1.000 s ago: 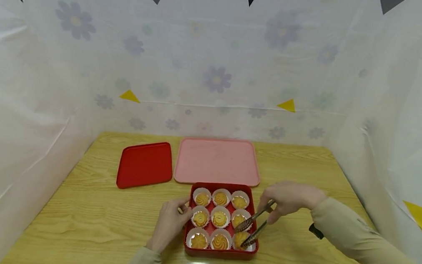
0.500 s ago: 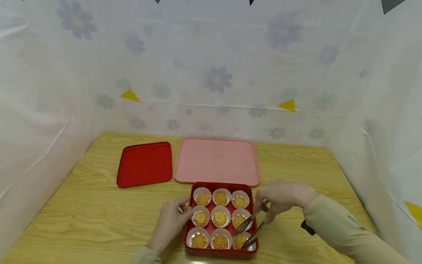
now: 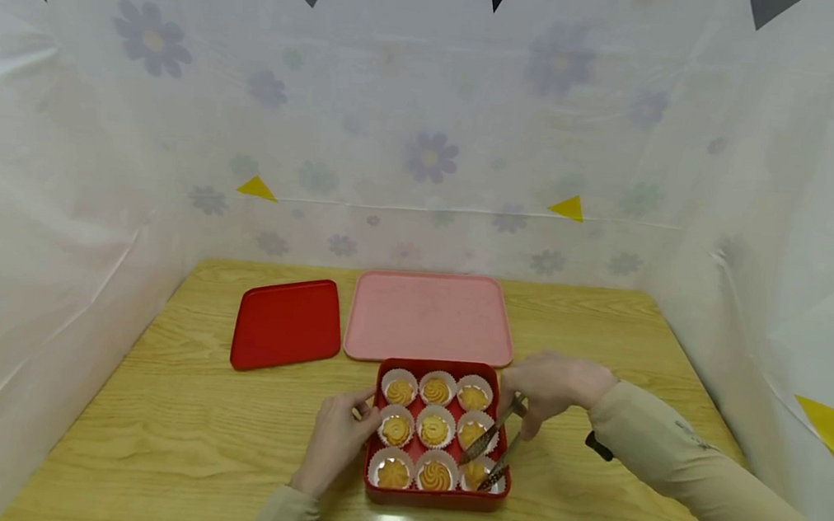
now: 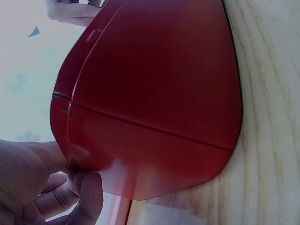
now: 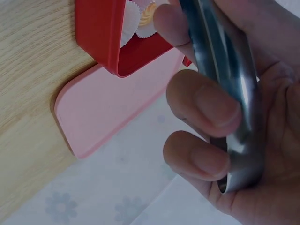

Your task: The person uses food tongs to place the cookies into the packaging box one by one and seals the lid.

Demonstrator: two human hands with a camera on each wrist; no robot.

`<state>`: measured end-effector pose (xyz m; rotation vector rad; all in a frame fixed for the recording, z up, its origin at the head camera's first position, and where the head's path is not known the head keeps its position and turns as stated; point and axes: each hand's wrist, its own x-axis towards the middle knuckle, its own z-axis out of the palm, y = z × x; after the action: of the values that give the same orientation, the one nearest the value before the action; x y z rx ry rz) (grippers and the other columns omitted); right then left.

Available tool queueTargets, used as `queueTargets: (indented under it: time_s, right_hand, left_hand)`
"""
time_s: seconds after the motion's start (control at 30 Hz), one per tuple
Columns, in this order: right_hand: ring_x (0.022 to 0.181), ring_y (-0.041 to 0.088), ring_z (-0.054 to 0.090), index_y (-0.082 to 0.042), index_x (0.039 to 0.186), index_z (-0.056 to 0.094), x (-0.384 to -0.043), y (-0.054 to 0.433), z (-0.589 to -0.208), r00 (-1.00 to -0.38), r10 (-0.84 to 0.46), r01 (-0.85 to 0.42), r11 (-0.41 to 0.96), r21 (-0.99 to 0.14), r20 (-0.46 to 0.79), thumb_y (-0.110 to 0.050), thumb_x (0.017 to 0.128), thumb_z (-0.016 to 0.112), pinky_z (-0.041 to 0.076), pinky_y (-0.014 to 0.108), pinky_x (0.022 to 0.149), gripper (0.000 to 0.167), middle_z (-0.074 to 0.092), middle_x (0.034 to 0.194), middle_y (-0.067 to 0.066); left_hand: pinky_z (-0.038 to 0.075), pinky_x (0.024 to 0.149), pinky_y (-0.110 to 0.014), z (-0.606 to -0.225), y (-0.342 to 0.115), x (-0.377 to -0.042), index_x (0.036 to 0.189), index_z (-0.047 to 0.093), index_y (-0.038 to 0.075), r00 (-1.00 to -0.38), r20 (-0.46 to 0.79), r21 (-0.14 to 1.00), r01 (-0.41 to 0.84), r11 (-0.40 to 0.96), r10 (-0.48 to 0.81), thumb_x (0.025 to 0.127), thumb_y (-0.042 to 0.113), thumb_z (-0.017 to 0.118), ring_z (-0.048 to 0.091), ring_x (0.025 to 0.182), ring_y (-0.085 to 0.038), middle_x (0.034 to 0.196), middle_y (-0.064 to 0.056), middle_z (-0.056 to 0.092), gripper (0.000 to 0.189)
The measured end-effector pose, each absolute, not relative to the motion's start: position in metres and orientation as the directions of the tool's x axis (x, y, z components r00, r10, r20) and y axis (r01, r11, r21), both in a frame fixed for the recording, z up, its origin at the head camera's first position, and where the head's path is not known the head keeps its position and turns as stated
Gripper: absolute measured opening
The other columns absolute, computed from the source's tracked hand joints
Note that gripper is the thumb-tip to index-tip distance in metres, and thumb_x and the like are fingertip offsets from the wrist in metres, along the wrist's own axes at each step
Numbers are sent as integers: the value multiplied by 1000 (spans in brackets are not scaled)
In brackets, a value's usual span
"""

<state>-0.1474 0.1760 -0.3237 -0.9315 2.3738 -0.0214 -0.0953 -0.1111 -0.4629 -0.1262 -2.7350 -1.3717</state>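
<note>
Leftward and lower than a second ago, the right hand (image 3: 551,386) grips metal tongs (image 3: 492,453), tips apart around the cookie (image 3: 474,472) at the box's lower right corner. Left hand (image 3: 337,438) pinches the red box (image 3: 433,498) wall — steadying it, low centre of frame.

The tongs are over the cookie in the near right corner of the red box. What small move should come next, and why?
Probably squeeze the tongs shut on that corner cookie. Their tips seem to stand on either side of it, apart, and the right hand already grips the handles. The left hand holds the box at its left wall, so it should not slide.
</note>
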Motion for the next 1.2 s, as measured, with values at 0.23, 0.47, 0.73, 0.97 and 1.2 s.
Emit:
queueTargets:
  time_s: [0.23,0.47,0.73,0.97,1.2]
  right_hand:
    - [85,1,59,-34,97,80,-150,174,-326,-583,-610,-607,766,-210,-537,-22,73,88,49,26,76,27,61,75,-19]
    - [85,3,58,-33,96,80,-152,174,-326,-582,-608,-598,770,-223,-540,-22,74,88,49,28,76,26,63,77,-15]
    - [75,0,54,-30,96,81,-150,168,-323,-601,-601,-630,762,-151,-527,-23,72,90,49,25,70,26,62,77,-17]
    - [71,0,51,-35,95,81,-151,166,-322,-578,-602,-633,757,-163,-551,-25,72,89,47,24,68,26,64,75,-16]
    - [76,-1,53,-32,99,81,-159,171,-327,-566,-598,-590,775,-227,-567,-28,74,88,49,27,75,27,66,78,-16]
  left_hand:
    - [35,47,-18,-462,-112,-95,122,70,-3,-993,115,793,115,598,38,84,3,68,45,53,-2,68,-1,65,39]
    - [35,47,-18,-462,-111,-95,122,71,-2,-993,109,793,110,599,39,85,3,69,45,53,-3,68,-1,64,38]
    - [36,48,-18,-461,-111,-95,123,70,-2,-994,99,796,102,596,38,85,4,69,46,54,-3,68,-2,64,39]
    - [36,48,-18,-461,-111,-95,124,69,-3,-994,99,802,105,588,43,85,4,69,46,55,-4,67,-1,64,39]
    - [36,48,-18,-462,-111,-95,123,70,-3,-995,93,803,99,588,40,85,4,68,46,55,-4,68,-1,63,39]
